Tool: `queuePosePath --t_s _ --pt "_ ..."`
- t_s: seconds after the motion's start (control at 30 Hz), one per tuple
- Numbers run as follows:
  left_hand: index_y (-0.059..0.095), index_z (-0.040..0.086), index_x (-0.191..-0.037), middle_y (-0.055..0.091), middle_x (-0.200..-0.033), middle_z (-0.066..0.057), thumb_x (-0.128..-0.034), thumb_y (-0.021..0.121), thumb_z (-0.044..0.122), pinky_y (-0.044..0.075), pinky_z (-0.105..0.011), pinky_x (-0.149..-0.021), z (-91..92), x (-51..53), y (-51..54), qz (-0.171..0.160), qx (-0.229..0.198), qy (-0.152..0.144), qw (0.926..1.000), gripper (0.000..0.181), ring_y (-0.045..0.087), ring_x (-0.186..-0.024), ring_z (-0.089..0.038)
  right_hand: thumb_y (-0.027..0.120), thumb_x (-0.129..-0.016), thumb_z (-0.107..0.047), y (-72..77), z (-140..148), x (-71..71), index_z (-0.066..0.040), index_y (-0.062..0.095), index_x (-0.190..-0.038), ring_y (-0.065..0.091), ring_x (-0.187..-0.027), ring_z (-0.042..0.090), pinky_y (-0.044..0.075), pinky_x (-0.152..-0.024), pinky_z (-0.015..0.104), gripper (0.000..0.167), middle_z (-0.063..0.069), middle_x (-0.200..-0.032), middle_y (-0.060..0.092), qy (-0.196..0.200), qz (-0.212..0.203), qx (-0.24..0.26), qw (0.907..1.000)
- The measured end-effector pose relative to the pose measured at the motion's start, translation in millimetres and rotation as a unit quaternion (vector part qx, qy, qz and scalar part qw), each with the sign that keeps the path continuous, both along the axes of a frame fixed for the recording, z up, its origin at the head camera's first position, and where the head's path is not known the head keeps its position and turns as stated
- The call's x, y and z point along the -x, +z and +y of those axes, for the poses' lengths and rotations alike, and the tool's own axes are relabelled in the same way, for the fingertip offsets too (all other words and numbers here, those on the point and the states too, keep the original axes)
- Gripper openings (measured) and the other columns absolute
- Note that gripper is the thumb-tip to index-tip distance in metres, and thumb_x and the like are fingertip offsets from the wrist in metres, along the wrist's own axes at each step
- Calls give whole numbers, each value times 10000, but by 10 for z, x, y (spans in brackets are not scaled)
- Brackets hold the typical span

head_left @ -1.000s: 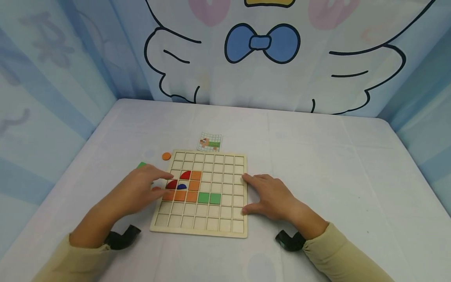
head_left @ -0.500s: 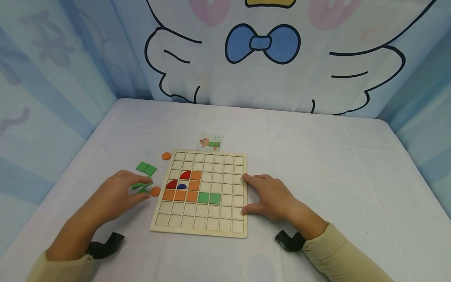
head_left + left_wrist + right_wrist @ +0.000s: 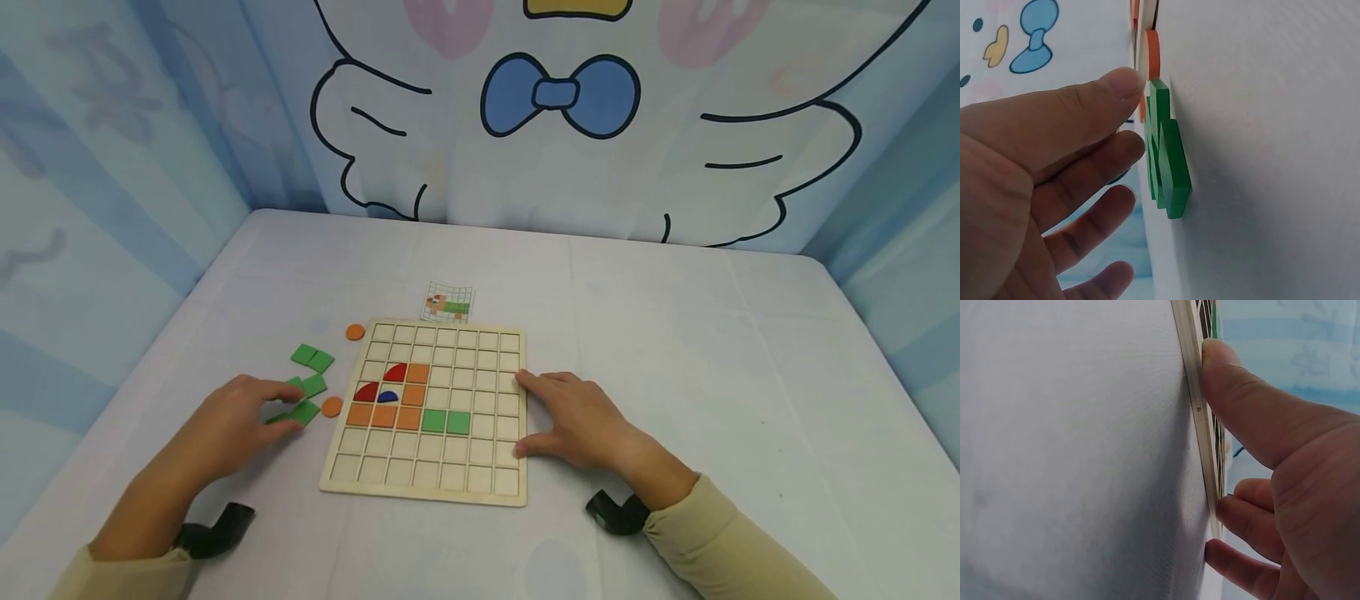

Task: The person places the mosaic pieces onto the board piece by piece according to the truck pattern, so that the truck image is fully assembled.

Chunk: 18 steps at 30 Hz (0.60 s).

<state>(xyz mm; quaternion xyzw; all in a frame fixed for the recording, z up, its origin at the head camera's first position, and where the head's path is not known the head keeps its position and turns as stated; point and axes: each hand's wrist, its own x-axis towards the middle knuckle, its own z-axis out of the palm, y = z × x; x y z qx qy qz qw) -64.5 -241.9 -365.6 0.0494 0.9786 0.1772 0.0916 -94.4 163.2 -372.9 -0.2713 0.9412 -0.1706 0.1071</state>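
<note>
A wooden grid board (image 3: 420,493) lies flat on the table. Orange squares (image 3: 382,416), red quarter-circles (image 3: 366,392), a blue half-circle (image 3: 387,397) and two green squares (image 3: 457,422) sit in its cells. To its left are several loose green squares (image 3: 304,412), partly hidden by my left hand (image 3: 225,425). In the left wrist view the thumb and fingers hover beside a green square (image 3: 1175,169), a gap between them and nothing held. My right hand (image 3: 577,417) rests at the board's right edge, its thumb touching the frame in the right wrist view.
Two orange discs (image 3: 332,407) lie just left of the board. A small picture card (image 3: 447,302) with a gridded orange and green figure lies behind it. A patterned curtain (image 3: 555,175) stands along the table's far edge.
My left hand has moved from the board's left side back and down to the loose green squares, uncovering the orange disc nearest the board. My right hand has stayed put.
</note>
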Motion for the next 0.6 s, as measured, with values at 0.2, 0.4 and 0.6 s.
queuePosePath --t_s 0.2,0.4,0.6 --pt "715 23 -1156 661 -1090 -152 -808 847 209 471 -584 -899 10 22 -30 -20 132 54 9999 416 550 -1058 -396 810 -797 -492 -10 7 2 -50 468 -1473 504 -1277 346 427 -975 559 876 141 -1347 590 10 22 50 10000" --pt "709 15 -1149 668 -1078 -139 -818 838 201 471 -577 -902 27 60 -58 -19 161 -32 9999 401 562 -1058 -391 813 -797 -485 -25 12 5 -52 466 -1477 501 -1281 339 425 -974 558 878 134 -1349 591 -6 13 68 10000" --pt "701 -6 -1113 678 -1057 -131 -838 803 102 458 -582 -920 30 69 -78 19 4 -136 9999 313 555 -1078 -401 811 -796 -495 -24 9 11 -53 468 -1476 501 -1281 340 425 -976 558 880 127 -1352 591 14 17 75 10000"
